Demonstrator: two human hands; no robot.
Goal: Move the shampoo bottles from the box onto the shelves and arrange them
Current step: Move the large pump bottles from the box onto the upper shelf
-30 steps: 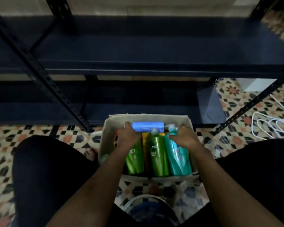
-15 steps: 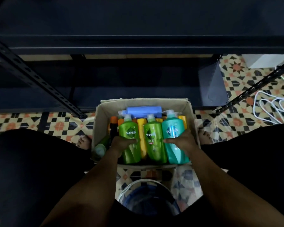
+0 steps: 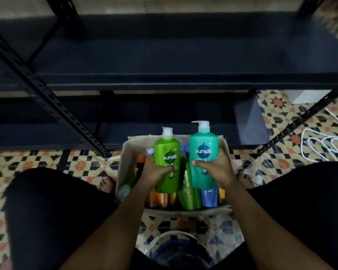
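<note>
Your left hand [image 3: 154,172] grips a green bottle [image 3: 167,162] around its middle, thumb across the front below the "sunsilk" label, fingers curled behind. Your right hand [image 3: 215,168] grips a teal bottle [image 3: 203,158] the same way, thumb lying across its front under the label. Both bottles are upright, pump tops up, held side by side with a narrow gap between them. They are above the open box [image 3: 125,152], raised out of it, their pumps reaching past the box's far wall.

In the box, more bottles lie packed together: another green one [image 3: 189,193] between your hands, a blue one [image 3: 209,197] under the teal bottle, orange ones [image 3: 160,199] under the green bottle, and one with a pale cap [image 3: 125,190] against the left wall. The rest are too crowded and dim to sort out.

The box stands on a patterned tile floor [image 3: 47,162], just in front of a dark metal shelf unit. Its lower shelf [image 3: 47,133] sits right behind the box; a higher shelf [image 3: 164,51] spans the view above. A perforated post [image 3: 47,96] slants down to the floor at the box's left.

Your knees, in dark cloth, flank the box, with bare toes [image 3: 105,185] showing on either side of it. White cable [image 3: 324,147] lies coiled on the tiles at far right.
</note>
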